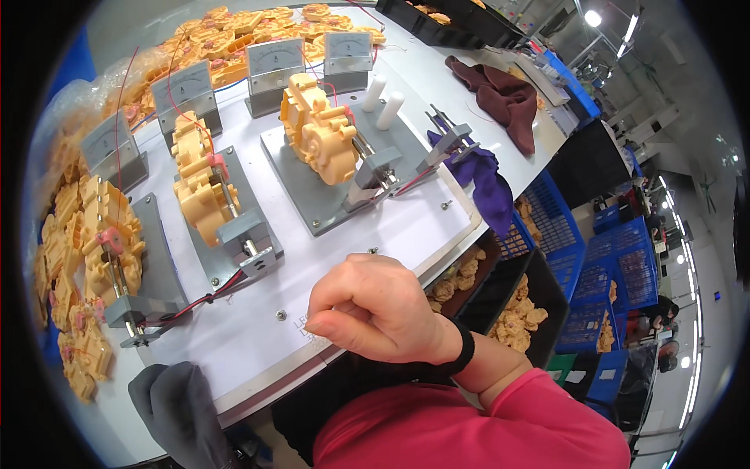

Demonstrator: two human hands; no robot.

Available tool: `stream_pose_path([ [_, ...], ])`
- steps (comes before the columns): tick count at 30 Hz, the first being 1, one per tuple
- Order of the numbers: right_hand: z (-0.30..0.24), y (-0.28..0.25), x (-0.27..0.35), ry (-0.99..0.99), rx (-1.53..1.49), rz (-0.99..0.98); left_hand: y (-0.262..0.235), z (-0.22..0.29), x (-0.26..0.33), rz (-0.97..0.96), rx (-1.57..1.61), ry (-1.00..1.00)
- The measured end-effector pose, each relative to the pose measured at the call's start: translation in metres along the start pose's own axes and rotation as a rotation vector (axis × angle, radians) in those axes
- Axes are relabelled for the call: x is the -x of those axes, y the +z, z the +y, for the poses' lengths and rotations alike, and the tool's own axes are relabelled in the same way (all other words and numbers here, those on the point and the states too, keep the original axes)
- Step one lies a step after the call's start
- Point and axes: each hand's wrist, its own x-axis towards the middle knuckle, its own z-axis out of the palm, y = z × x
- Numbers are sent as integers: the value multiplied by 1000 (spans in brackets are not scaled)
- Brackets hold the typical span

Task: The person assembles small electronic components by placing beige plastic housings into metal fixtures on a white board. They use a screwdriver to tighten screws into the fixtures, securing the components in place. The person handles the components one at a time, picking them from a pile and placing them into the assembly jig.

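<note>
Head view: right hand [375, 309] fisted, empty, over smooth white board [234, 336]; left unseen.

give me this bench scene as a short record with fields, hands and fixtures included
right hand: right hand closed in a loose fist over the white board, nothing visibly held
left hand: not in view
fixtures: three grey clamps, each holding a yellow plastic gearbox
meters: four grey panel meters behind
cloths: purple cloth, brown cloth
bins: blue crates at right

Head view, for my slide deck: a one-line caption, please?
Right hand fisted over white test board holding three clamped yellow plastic gearboxes.
</note>
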Motion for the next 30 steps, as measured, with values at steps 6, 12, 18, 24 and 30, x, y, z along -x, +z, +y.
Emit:
stream_pose_path([
  [6,-3,4,-5,-19,-12,16,-5,12,2,25,-54,34],
  [12,0,1,7,50,-103,99,3,19,-7,100,-149,157],
  [18,1,4,10,21,-133,90,0,12,-9,123,-148,221],
  [24,-6,7,9,83,-125,93,-4,13,-8,102,-125,232],
  [30,-16,14,7,-25,-111,85,0,11,-11,146,-127,286],
])
